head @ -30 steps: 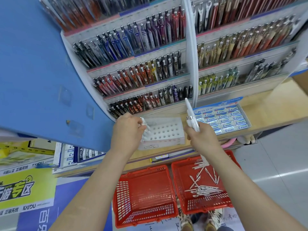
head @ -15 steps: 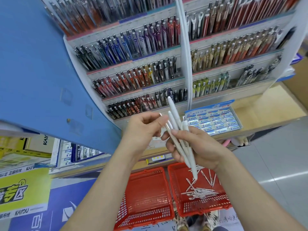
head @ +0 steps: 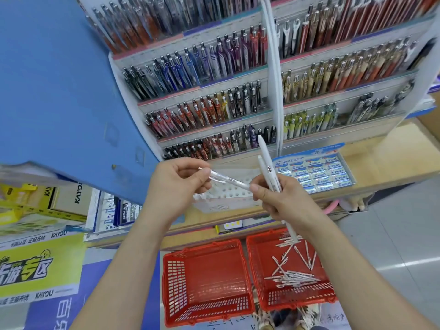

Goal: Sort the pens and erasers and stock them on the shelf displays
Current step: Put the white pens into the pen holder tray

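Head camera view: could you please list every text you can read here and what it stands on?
"PILOT": blue and white eraser sleeves in the shelf tray.
"KAYOU": yellow and white poster, lower left.
"KAYOU": tan cardboard box beside the blue panel.
Too small or blurred: print on the white plastic pens, handwriting on the floor.

**Red Baskets, White Pens**

Both mesh baskets at the bottom of the frame, the left basket (head: 181, 277) and the right basket (head: 258, 265), are bright red. The loose pens (head: 294, 278) in the right one are white. At centre the held pens (head: 270, 173) are white, and the single pen (head: 227, 181) beside them is clear and white. The perforated holder (head: 226, 195) is white. The eraser box (head: 317, 173) shows blue-and-white PILOT sleeves. The upper-left panel (head: 59, 91) is plain blue, the lower-left poster (head: 35, 265) yellow and white
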`<state>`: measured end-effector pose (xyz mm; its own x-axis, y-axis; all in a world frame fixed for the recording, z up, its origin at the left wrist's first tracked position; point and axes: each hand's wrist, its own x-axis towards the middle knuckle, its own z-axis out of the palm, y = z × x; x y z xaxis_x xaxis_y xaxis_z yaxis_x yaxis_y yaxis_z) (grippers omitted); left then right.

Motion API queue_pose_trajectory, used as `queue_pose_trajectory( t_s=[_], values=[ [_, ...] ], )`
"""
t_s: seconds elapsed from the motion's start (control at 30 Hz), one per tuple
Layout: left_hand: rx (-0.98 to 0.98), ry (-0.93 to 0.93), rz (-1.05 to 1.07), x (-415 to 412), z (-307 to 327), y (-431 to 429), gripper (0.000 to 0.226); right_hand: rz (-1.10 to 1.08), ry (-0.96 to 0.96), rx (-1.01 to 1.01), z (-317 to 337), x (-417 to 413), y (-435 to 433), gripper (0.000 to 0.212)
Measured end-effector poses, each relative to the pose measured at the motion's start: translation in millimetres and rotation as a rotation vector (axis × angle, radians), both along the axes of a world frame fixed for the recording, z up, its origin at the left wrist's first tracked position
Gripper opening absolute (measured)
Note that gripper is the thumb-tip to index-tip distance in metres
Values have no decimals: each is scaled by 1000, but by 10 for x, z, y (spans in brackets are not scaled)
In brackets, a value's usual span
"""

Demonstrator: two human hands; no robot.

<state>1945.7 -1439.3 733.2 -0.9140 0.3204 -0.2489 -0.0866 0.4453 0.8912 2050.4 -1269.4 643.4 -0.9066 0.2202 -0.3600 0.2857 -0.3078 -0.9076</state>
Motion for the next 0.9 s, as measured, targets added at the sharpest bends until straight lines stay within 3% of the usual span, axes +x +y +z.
queue_pose_trajectory(
  t_s=[0.17, 0.23, 0.43, 0.57, 0.73, 0.9],
  values=[
    [-255, 336, 59, -143, -21, -175, 21, -247, -132, 339, -201, -72, 40, 16],
    [-349, 383, 26, -152, -79, -193, 20, -298, -151, 371, -272, -86, 79, 19],
    [-576, 475, -94, -99, -356, -106, 9, -275, -200, 467, -476, -195, 36, 3],
    [-665, 486, -146, -133, -522, -89, 11, -223, -257, 545, -564, -271, 2, 16],
    [-669, 463, -155, -195, -624, -54, 14, -173, -299, 657, -667, -289, -36, 22],
    [-676, 461, -125, -268, -627, -62, 9, -188, -287, 637, -681, -288, -36, 16]
  ],
)
